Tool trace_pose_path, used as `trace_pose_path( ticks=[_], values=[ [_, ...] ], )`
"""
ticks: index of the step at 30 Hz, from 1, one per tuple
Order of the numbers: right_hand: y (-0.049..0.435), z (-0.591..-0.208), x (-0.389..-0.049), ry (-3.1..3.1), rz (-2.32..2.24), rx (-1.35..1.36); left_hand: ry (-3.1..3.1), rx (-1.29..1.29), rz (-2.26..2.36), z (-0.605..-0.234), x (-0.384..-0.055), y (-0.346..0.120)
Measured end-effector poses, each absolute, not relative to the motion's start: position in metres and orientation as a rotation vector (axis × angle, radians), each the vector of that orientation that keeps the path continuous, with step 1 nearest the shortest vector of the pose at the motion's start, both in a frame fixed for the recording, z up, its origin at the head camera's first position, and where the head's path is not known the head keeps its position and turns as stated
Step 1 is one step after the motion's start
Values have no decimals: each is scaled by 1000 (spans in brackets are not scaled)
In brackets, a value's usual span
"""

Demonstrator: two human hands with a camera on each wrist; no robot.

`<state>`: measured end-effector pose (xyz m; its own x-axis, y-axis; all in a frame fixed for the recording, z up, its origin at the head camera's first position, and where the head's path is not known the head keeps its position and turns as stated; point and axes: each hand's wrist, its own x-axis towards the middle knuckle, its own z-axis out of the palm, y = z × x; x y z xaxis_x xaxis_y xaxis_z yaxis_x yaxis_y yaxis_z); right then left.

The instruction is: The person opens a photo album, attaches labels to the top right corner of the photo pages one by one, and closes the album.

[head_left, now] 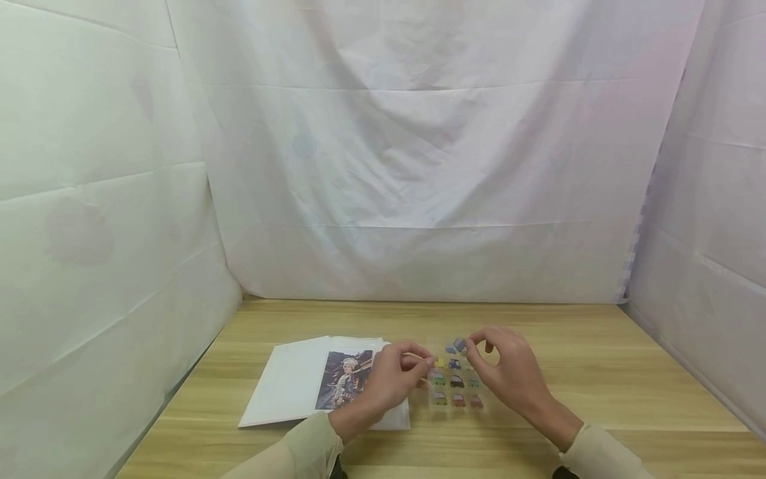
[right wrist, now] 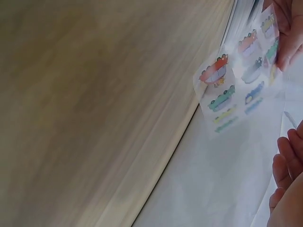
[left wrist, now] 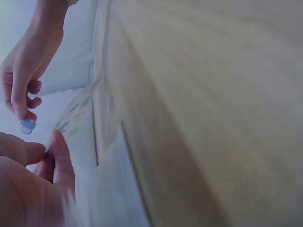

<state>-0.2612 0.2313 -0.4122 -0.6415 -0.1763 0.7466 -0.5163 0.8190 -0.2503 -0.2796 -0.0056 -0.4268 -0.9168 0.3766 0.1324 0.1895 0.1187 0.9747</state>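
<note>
So I'm sitting at a light yellow-brown wood-grain table (head_left: 610,372), and creased white cloth is hanging all round it: one sheet across the back (head_left: 419,166), one down the left (head_left: 108,199), one down the right (head_left: 712,199). Faint pastel patches are showing on the back and left ones. A white card album (head_left: 287,382) is lying unfolded on the table to my left, with a colour photo (head_left: 329,386) on its right-hand page showing someone in a pale hat and patterned clothes. My left arm is crossing over part of that page.

For printed stuff, the clear plastic sticker sheet (head_left: 448,392) is showing rows of little cartoon cars in red, green, yellow and blue — any lettering on them would be too small to make out. The sheet is sitting just right of the album, tilting up between my hands.

My left hand (head_left: 395,376) is pinching its left edge between thumb and fingers. My right hand (head_left: 509,369) is pinching a tiny blue sticker (head_left: 459,344) at the fingertips, other fingers curling loosely, and the left wrist view is showing that sticker apart from the sheet — near its far end. Cream sleeves (head_left: 317,442) are covering both my forearms.
</note>
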Motion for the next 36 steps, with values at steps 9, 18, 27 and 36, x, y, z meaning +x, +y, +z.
trace_pose_path(
  ticks=[9,18,27,36],
  values=[
    [232,-412,-260,-2247,584,500,2427,633,1676,-422,-286,-9],
    [232,-413,-261,-2248,585,509,2526,614,1489,-426,-286,-6],
    [232,-413,-261,-2250,585,509,2666,622,1309,-430,-291,-7],
    [232,-413,-261,-2266,575,491,2663,668,1303,-431,-292,-5]
  ],
)
